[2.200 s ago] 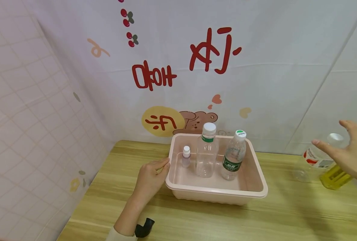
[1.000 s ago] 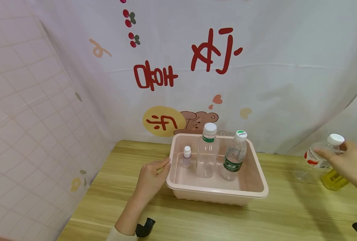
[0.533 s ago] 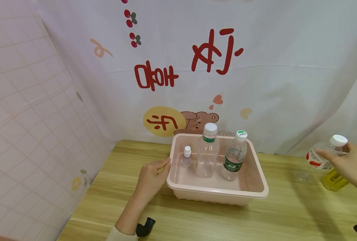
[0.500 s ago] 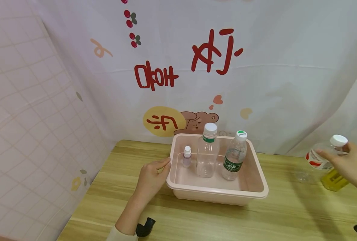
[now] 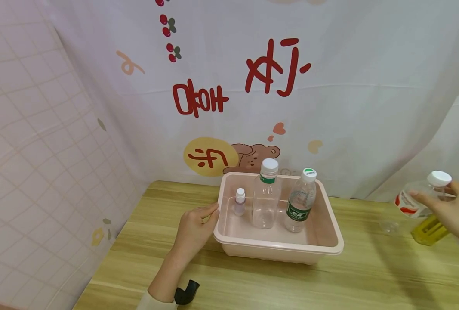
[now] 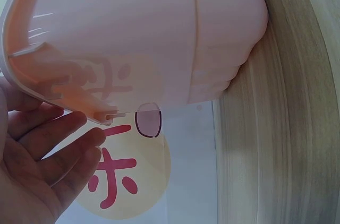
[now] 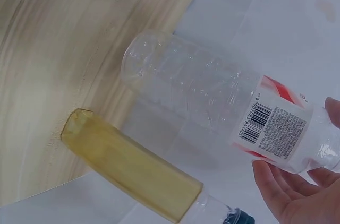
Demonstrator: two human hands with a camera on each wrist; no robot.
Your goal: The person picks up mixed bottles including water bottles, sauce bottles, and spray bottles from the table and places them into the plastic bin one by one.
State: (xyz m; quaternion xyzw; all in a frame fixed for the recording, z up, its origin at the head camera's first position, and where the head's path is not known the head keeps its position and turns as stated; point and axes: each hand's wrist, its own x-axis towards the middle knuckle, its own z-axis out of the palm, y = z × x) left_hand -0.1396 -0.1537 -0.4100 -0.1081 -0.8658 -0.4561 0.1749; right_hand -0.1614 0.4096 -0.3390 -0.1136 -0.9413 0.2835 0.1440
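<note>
**Steadying the tub, bottle in hand**

Head view: on the light wooden table [image 5: 252, 275] against a white printed curtain [image 5: 349, 94], our left hand [image 5: 193, 230] rests relaxed on the pink plastic tub [image 5: 281, 247], apparently to steady it. The tub has open room on its right.

Left wrist: straight fingers [image 6: 58, 147] touch the rim.

Right wrist: our right hand [image 7: 297, 192] grips the clear red-labelled bottle [image 7: 223, 102] off the table's far right edge, beside a yellow-filled bottle [image 7: 130, 168].

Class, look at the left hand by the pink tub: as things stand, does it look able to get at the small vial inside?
Probably yes. The left hand rests on the tub's left rim, the small vial stands just inside that wall, and nothing lies between them.
</note>
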